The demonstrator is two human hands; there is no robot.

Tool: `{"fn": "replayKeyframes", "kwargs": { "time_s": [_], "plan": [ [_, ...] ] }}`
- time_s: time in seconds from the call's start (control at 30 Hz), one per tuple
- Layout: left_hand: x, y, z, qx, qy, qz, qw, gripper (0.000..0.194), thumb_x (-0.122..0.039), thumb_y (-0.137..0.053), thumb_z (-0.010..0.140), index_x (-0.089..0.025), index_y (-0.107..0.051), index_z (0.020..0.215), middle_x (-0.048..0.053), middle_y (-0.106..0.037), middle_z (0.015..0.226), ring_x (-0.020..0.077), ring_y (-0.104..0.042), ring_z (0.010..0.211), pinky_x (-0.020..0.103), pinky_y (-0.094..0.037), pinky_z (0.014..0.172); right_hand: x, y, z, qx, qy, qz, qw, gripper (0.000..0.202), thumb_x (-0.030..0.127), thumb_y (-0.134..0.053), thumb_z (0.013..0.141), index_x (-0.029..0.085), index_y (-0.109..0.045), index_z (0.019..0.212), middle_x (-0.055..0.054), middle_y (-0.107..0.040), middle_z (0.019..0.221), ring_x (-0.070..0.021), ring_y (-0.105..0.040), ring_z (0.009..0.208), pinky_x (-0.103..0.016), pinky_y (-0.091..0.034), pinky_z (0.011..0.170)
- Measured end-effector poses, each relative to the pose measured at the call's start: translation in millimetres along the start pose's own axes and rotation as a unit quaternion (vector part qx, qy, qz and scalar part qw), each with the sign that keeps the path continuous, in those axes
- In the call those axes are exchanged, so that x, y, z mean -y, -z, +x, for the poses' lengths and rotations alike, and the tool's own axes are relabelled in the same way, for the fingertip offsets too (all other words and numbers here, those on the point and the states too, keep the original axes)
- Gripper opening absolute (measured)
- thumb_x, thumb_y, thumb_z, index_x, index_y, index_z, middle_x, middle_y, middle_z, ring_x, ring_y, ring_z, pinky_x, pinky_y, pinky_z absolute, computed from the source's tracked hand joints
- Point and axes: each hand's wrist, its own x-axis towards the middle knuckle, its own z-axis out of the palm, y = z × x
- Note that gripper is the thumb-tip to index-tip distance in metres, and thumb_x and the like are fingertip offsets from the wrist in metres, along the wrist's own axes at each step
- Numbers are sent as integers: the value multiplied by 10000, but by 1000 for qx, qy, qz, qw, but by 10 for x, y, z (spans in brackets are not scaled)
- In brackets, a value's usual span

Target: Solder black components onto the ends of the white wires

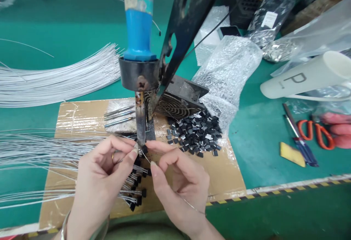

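Observation:
A blue-handled soldering iron [139,35] hangs tip down in a black holder. Just left of its tip, my left hand [105,172] pinches the end of a thin wire, fingers closed. My right hand [178,177], to the right of the tip, holds a thin solder wire [146,156] between thumb and fingers, its end at the iron tip. The joint at the tip is small and partly hidden by my fingertips. Wires with black ends [139,192] lie beneath and between my hands.
Small black parts [200,134] are heaped on the cardboard [225,174]. White wires [60,81] lie in a bundle at the left. A fan [181,99] stands behind the iron. Bubble wrap [230,75], a white cup [304,75], orange-handled scissors [319,134] and a yellow sponge [292,154] are at the right.

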Motion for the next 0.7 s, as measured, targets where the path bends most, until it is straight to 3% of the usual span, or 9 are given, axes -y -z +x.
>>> {"fn": "replayKeyframes", "kwargs": {
  "time_s": [0.27,0.6,0.7],
  "plan": [
    [-31,-23,14,2,6,7,1000,164,-224,-876,730,-173,-721,715,3,-730,792,47,-552,541,117,-435,507,-36,14,-19,2,-4,-3,1000,243,29,-706,908,244,-632,825,-46,-824,1268,-216,-794,1179,-320,-596,1066],
    [4,-19,43,5,-27,33,999,148,-232,-851,751,-182,-716,719,-6,-746,790,59,-626,555,103,-479,517,-76,5,-38,17,-13,17,1000,212,98,-720,961,245,-622,844,-25,-810,1284,-202,-759,1224,-322,-556,1083],
    [83,108,26,28,-35,89,995,141,-274,-827,817,-197,-722,763,1,-787,853,89,-706,627,115,-536,571,-109,80,-15,-53,-23,21,998,101,197,-659,1046,259,-635,971,-12,-822,1065,-167,-786,986,-305,-592,928]
  ]
}}
